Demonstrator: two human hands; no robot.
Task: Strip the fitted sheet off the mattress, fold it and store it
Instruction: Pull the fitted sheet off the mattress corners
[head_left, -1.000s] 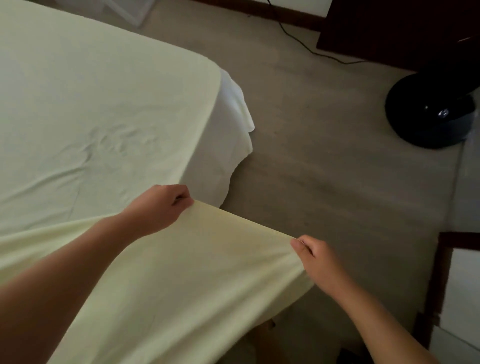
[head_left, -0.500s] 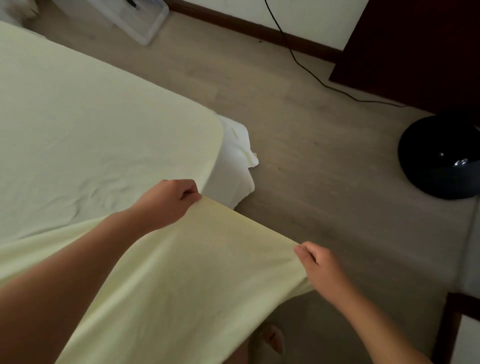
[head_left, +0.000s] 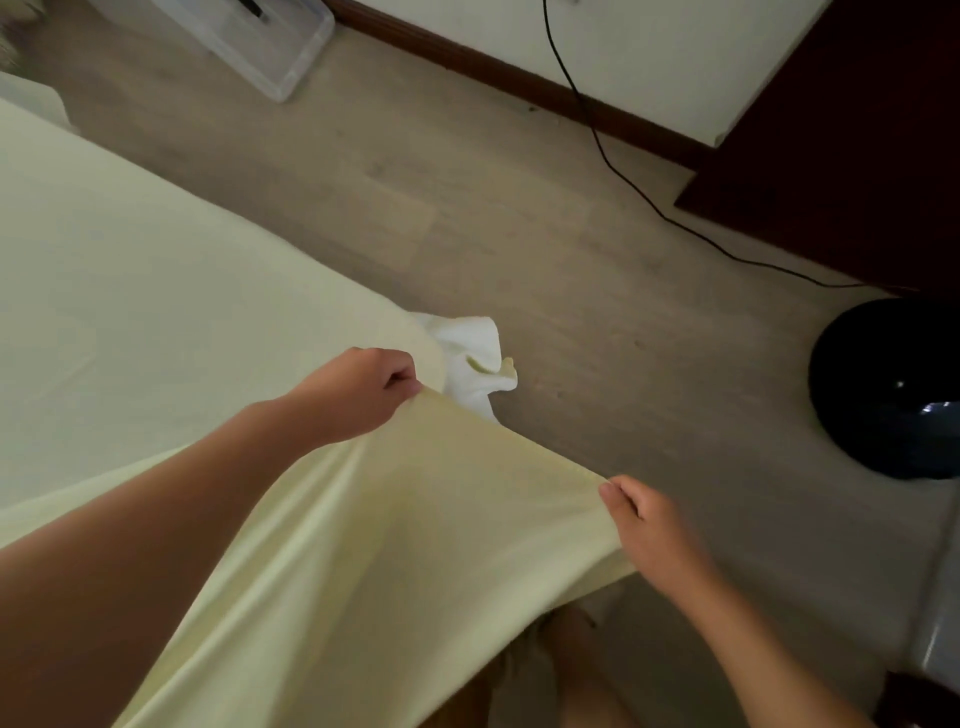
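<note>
A pale yellow fitted sheet (head_left: 156, 291) covers the mattress at the left and is lifted off its near corner. My left hand (head_left: 363, 392) grips the sheet's edge above the mattress corner. My right hand (head_left: 649, 525) pinches the same edge farther right, over the floor. The edge runs taut between the two hands, and the loose sheet hangs down below my arms. White bedding (head_left: 475, 358) bunches out at the bared mattress corner just beyond my left hand.
Wooden floor (head_left: 519, 218) lies beyond the bed. A black round fan base (head_left: 883, 389) stands at the right, its black cable (head_left: 613, 161) running to the wall. A dark cabinet (head_left: 852, 135) fills the top right. A clear plastic box (head_left: 260, 47) sits at the top left.
Both hands keep their grip on the sheet edge. The view has tilted up, showing more floor and wall. The white bedding at the corner has bunched up smaller.
</note>
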